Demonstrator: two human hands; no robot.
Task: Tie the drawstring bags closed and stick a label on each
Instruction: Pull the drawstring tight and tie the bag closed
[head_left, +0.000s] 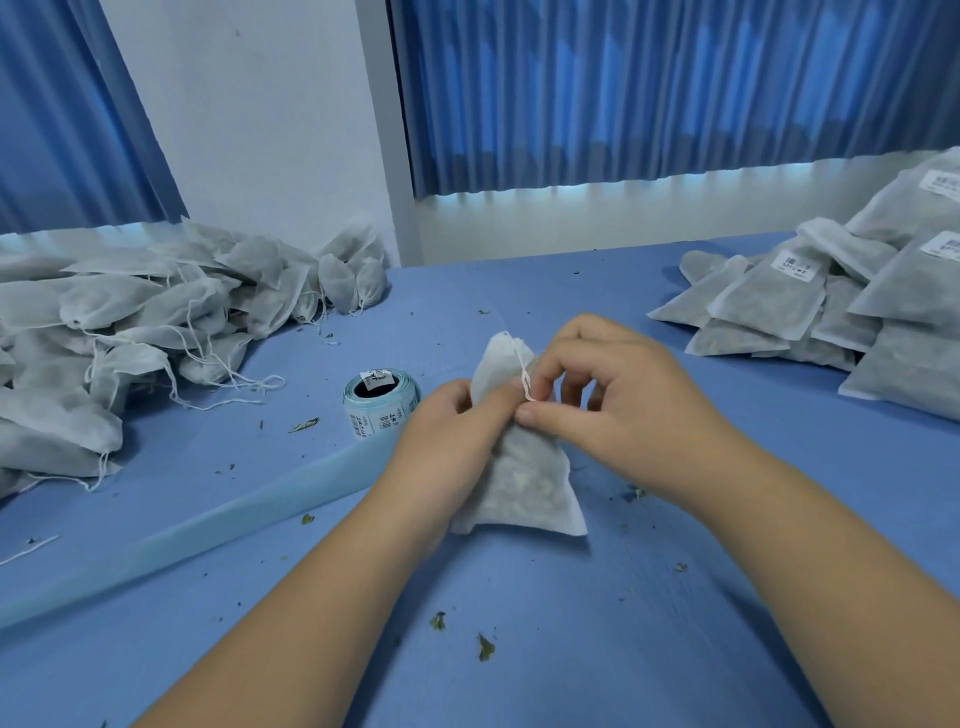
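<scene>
A white fabric drawstring bag (524, 480) filled with dried herbs stands in the middle of the blue table (571, 613). My left hand (447, 431) grips the bag's neck from the left. My right hand (608, 395) pinches the white drawstring (523, 376) near the neck between thumb and fingers. A roll of printed labels (380, 402) lies just left of my left hand, with a loose strip of pale backing paper (208, 525) trailing toward the lower left.
A large heap of unlabelled bags with loose strings (130, 322) fills the left side. A stack of flat labelled bags (841, 301) sits at the right. Bits of dried herb (485, 647) are scattered on the table. Blue curtains hang behind.
</scene>
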